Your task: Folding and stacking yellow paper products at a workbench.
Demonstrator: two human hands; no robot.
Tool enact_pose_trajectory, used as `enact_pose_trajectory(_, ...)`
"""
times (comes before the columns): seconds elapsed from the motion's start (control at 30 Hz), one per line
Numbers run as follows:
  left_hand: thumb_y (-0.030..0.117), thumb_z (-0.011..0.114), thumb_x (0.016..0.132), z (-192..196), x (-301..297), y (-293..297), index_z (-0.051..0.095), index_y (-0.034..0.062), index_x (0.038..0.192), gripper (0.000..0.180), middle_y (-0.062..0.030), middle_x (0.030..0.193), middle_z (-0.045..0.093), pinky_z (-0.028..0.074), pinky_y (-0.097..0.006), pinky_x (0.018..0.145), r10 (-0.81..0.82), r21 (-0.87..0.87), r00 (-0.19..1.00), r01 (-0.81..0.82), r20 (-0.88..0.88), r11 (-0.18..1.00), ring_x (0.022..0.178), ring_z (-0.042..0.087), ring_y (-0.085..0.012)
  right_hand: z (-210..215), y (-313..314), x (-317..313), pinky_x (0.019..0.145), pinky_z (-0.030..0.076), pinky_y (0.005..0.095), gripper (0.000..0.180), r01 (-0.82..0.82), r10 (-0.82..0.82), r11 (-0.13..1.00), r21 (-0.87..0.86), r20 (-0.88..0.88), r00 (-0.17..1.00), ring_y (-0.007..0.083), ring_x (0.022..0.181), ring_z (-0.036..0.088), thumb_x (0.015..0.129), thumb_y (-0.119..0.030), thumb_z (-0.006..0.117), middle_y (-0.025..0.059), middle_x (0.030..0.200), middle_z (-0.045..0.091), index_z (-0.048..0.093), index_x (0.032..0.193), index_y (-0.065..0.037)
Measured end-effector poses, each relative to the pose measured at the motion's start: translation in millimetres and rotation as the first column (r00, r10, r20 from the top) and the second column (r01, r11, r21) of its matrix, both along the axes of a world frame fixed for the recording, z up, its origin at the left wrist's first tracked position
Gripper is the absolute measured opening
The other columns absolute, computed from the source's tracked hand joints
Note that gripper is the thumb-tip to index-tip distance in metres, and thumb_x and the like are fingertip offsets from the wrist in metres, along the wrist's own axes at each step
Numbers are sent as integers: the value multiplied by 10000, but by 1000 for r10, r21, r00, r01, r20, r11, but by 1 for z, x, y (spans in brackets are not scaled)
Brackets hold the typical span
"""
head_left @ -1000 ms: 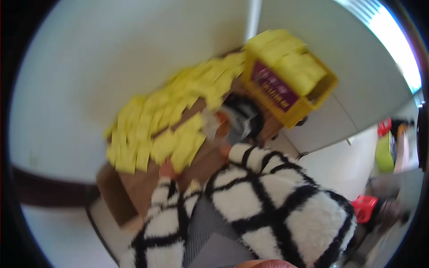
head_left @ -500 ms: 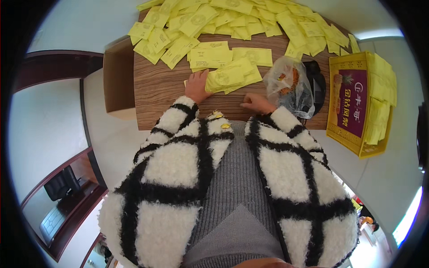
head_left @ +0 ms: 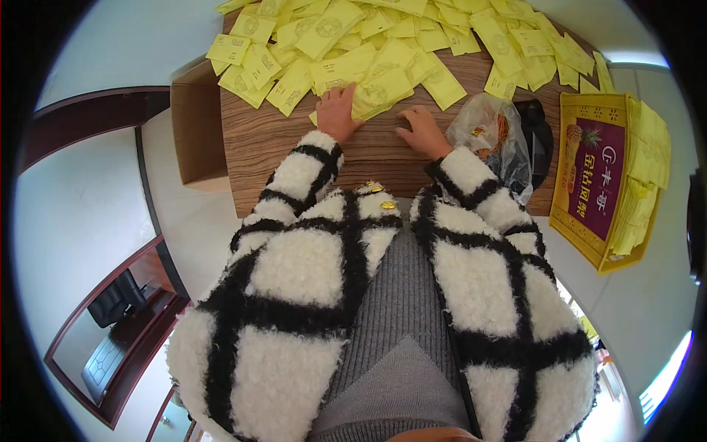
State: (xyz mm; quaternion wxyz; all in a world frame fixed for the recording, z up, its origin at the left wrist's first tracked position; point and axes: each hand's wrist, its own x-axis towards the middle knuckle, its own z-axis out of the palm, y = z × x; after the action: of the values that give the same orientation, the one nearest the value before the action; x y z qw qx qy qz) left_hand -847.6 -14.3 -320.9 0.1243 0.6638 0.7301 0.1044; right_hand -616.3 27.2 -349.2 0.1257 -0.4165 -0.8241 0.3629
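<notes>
Yellow paper packets (head_left: 383, 44), flat and square, many in number, lie spread and overlapping across the far half of a wood-grain counter (head_left: 294, 140). Near half of the counter is bare.

Left hand (head_left: 337, 110): flat, palm down, fingers spread, resting on the near edge of the packet pile; it presses on one packet (head_left: 379, 94) and grips nothing.

Right hand (head_left: 421, 131): palm down on bare wood just beside the same packet, fingers loosely curled with the tips touching the counter; nothing held.

Sleeves (head_left: 471, 191): fluffy white with black grid lines, one on each forearm, over a grey ribbed garment (head_left: 398, 309).

Clear plastic bag (head_left: 493, 136): crumpled, with orange and red contents, on the counter just to the right of the right hand.

Black object (head_left: 541, 136): partly hidden behind the bag; kind cannot be told.

Yellow cardboard box (head_left: 600, 184): purple printed side panel, beyond the counter's right end, with more yellow packets (head_left: 644, 169) stacked in it.

Brown cardboard box (head_left: 195, 125): open, against the counter's left end.

Pale floor (head_left: 88, 191): on the left, with a dark wooden frame (head_left: 81, 110) across it.
</notes>
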Motion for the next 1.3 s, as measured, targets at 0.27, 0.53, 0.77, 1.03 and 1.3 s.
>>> enact_pose_trajectory(0.27,274,786,695,-3,-11,-9,606,128,1146,507,-81,1020,622,429,-418,830,-18,110,999,14,36,994,992,566,-285,-9,-20,1,747,504,401,381,195,-187,947,-254,56,981,331,965,560,781,-211,697,214,1074,540,588,1083,-7)
enact_pose_trajectory(0.53,171,673,830,-19,-31,-51,617,26,1057,275,-67,911,675,475,-273,685,173,-253,650,31,740,967,757,617,-151,3,-25,-6,929,429,409,661,358,-342,929,92,-150,927,359,1048,530,799,-308,711,273,1159,512,440,1270,68)
enact_pose_trajectory(0.77,96,637,872,-13,-34,-80,597,6,1058,210,-4,937,654,464,-211,731,281,-348,255,273,925,897,805,585,-65,-11,-46,-1,837,470,354,587,429,-425,903,2,-143,894,284,977,598,862,-386,641,192,1084,613,491,1233,43)
enact_pose_trajectory(1.03,65,629,867,-30,-43,-114,591,-16,1067,220,-30,919,660,465,-211,703,299,-328,274,67,914,942,780,587,-64,17,-74,-15,667,463,367,296,268,-327,921,-281,-189,926,304,735,615,903,-298,578,175,795,630,628,870,-8)
enact_pose_trajectory(1.3,78,641,845,-27,-45,-122,570,-15,1107,287,-50,869,657,465,-244,648,271,-270,295,-47,916,962,742,601,-110,28,-80,-19,696,473,394,284,378,-406,900,-215,-103,908,318,784,623,892,-270,590,181,843,635,590,1016,-15)
